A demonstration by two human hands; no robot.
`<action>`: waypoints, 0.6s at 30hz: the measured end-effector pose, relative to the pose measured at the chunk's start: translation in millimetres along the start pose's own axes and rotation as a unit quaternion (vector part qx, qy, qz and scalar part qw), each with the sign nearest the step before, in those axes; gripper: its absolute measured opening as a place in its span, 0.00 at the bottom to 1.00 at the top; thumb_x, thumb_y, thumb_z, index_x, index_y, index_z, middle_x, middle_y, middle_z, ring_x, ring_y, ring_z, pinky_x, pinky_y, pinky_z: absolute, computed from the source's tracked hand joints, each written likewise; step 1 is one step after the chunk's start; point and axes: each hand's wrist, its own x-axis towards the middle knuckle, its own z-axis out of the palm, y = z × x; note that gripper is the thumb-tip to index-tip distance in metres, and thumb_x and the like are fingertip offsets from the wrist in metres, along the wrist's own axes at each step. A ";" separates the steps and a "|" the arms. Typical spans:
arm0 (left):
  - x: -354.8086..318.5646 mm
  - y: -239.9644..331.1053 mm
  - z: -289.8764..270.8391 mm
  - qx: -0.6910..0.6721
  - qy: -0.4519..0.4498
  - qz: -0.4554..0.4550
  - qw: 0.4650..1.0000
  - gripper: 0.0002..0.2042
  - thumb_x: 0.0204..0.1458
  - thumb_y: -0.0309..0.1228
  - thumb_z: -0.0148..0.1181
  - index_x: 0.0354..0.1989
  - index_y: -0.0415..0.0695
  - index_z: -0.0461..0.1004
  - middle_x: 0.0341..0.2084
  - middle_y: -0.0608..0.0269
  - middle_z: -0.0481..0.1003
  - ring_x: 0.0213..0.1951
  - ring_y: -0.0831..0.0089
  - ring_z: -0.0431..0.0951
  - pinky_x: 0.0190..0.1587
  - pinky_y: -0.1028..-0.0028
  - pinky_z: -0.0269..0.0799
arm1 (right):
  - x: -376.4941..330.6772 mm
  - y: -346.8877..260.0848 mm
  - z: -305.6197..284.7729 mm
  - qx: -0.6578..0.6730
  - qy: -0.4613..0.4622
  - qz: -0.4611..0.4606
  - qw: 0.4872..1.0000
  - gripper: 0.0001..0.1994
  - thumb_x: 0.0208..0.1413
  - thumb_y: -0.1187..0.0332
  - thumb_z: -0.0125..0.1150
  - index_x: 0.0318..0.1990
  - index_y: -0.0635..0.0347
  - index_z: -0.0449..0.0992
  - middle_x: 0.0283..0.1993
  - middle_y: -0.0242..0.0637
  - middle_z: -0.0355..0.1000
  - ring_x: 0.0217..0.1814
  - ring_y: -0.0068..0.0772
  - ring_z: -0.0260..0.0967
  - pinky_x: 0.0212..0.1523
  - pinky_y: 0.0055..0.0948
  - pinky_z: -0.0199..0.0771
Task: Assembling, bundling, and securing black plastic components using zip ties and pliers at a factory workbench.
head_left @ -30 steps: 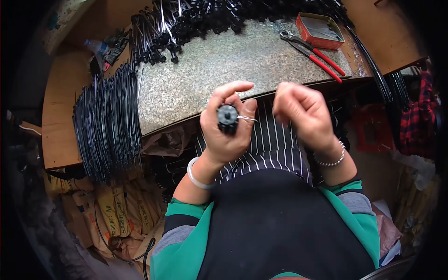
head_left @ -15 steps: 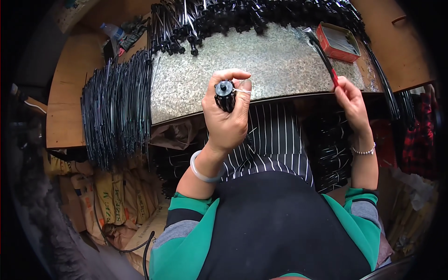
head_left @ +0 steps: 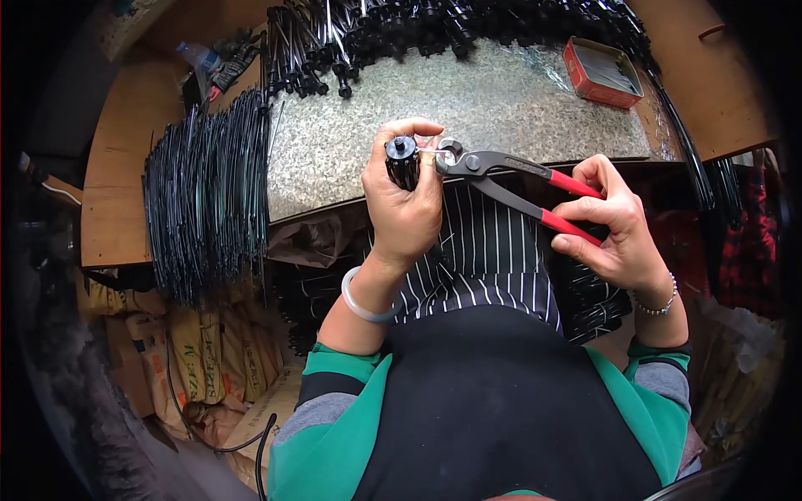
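Note:
My left hand (head_left: 408,188) is closed round a black bundle of thin rods (head_left: 402,160) with a round, knobbed end facing up. A thin pale wire (head_left: 428,150) comes off the bundle beside my thumb. In my right hand (head_left: 608,224) is a pair of pincers (head_left: 501,173) with red grips, its handles spread apart. The dark jaws are at the wire, close to my left thumb; whether they bite on it is too small to tell.
A speckled stone slab (head_left: 334,142) tops the wooden desk (head_left: 125,184). Black rods (head_left: 209,196) lie in a thick row at the left, with black-ended rods (head_left: 401,29) along the back. A red tin (head_left: 603,73) of thin pieces stands at the back right. Paper sacks (head_left: 200,351) sit below left.
My right hand has lifted the pincers off the slab and brought them left, jaws to the wire. The handles are now spread. My left hand has stayed nearly in place with the bundle.

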 end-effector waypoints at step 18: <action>-8.1 19.4 -2.7 0.001 -0.061 0.010 0.998 0.05 0.52 0.20 0.52 0.37 0.37 0.71 0.20 0.74 0.65 0.23 0.90 0.62 0.26 0.88 0.57 | -11.5 -0.6 18.6 0.383 -0.268 0.103 0.878 0.21 0.41 0.79 0.63 0.43 0.67 0.61 0.24 0.34 0.67 0.21 0.23 0.66 0.23 0.20 0.67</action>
